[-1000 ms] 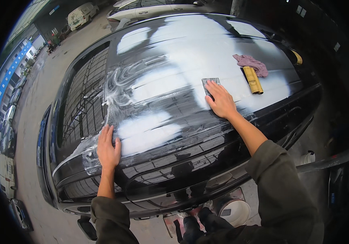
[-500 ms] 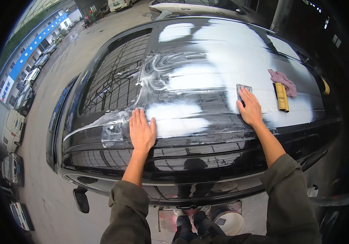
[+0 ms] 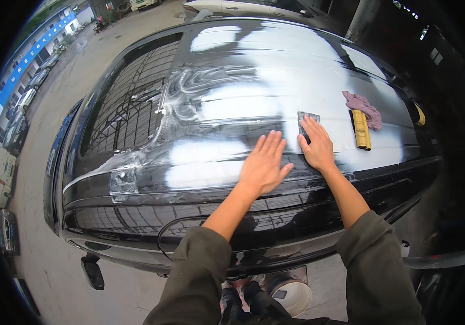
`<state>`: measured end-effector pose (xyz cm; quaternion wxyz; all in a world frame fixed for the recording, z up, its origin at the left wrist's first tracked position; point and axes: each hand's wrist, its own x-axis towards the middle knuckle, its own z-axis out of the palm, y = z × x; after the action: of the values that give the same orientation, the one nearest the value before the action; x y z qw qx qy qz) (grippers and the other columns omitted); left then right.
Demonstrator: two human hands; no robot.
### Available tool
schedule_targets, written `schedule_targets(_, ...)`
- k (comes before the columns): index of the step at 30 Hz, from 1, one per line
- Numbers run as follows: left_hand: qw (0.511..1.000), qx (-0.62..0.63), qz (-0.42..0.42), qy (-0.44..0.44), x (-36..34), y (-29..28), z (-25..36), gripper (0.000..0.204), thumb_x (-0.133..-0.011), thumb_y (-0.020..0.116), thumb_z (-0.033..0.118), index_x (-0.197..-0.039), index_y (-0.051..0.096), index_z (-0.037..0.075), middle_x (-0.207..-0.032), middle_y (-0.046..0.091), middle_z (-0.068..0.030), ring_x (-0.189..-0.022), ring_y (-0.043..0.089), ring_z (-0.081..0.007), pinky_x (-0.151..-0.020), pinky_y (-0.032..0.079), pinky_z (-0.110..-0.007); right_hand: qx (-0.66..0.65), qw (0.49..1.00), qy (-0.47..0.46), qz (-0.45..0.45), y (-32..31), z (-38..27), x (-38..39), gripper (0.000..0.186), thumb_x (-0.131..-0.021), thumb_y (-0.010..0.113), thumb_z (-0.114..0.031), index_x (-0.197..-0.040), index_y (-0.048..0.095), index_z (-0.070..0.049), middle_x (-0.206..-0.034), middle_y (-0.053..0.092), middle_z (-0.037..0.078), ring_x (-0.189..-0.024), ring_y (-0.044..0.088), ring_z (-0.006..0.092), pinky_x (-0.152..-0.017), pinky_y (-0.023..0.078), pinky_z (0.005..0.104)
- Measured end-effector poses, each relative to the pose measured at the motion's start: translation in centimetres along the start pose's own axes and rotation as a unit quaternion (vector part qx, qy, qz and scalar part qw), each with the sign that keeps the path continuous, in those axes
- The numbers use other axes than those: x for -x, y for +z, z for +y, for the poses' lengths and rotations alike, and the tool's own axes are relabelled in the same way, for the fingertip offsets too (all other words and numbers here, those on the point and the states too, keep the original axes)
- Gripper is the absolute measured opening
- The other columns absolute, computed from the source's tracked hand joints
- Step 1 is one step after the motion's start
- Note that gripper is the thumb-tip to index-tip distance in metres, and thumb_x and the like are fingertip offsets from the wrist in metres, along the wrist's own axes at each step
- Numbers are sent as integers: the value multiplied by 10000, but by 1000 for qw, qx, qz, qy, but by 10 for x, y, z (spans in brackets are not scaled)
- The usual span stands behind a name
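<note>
A black car roof, smeared with whitish wet residue on its left part, spreads before me. My left hand is flat with fingers extended over the roof's near middle; whether its palm touches is unclear. Just to its right, my right hand lies flat over a dark grey sheet that looks like sandpaper. Part of that sheet is hidden under the fingers and palm. Farther right, a yellow roll-shaped piece rests beside a crumpled mauve cloth. A wet, see-through-looking square lies on the roof's left end.
Below the near side of the car, a white bucket stands by my feet with a dark rectangular piece inside. The side mirror sticks out at lower left. Another car is parked beyond the roof, and several more line the left.
My left hand has moved right across the roof, away from the smeared left side, and is now close to my right hand. The right hand stays on the dark sheet. The view has shifted slightly.
</note>
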<state>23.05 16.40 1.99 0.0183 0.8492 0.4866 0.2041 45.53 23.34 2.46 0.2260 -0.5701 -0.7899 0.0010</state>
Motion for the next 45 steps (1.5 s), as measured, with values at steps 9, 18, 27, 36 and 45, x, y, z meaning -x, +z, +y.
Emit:
schedule_targets(9, 992, 90, -17, 81, 44, -38, -37, 511, -1080, 553, 335, -1497, 547, 41, -1594, 524, -149, -1506, 457, -312, -1268, 340, -451, -11, 1000, -1, 6, -1, 5, 2, 537, -1016, 606, -335, -1471, 605, -48, -1604, 528, 123, -1520, 440, 303, -1269, 313, 456)
schedule_targets(18, 999, -6, -2, -37, 151, -114, -118, 443, -1030, 612, 215, -1442, 608, 53, -1502, 610, -149, -1417, 556, -322, -1219, 419, -445, -19, 1000, 4, 3, 0, 2, 0, 532, -1021, 594, -343, -1473, 607, -62, -1614, 517, 116, -1523, 434, 297, -1275, 306, 448)
schedule_targets(27, 993, 35, 55, -93, 145, -90, -85, 422, -1023, 602, 219, -1393, 650, 22, -1479, 622, -196, -1414, 557, -359, -1217, 413, -458, -8, 1000, 12, 3, -3, 0, 1, 521, -1020, 594, -333, -1464, 611, -60, -1607, 522, 119, -1514, 443, 288, -1274, 313, 442)
schedule_targets(36, 995, -4, -15, -103, 61, -55, -87, 650, -1100, 442, 487, -1585, 460, 54, -1679, 388, -201, -1594, 299, -343, -1321, 214, -453, -32, 999, 18, -1, -9, -3, 2, 525, -1000, 619, -290, -1463, 611, -42, -1605, 521, 143, -1518, 439, 312, -1272, 311, 450)
schedule_targets(45, 942, -48, 57, -327, 41, -47, -183, 836, -1065, 454, 586, -1615, 360, -36, -1725, 284, -229, -1625, 213, -342, -1331, 139, -447, -37, 999, 3, 8, -5, 0, 1, 514, -989, 636, -275, -1439, 626, -27, -1600, 525, 152, -1520, 438, 315, -1266, 320, 457)
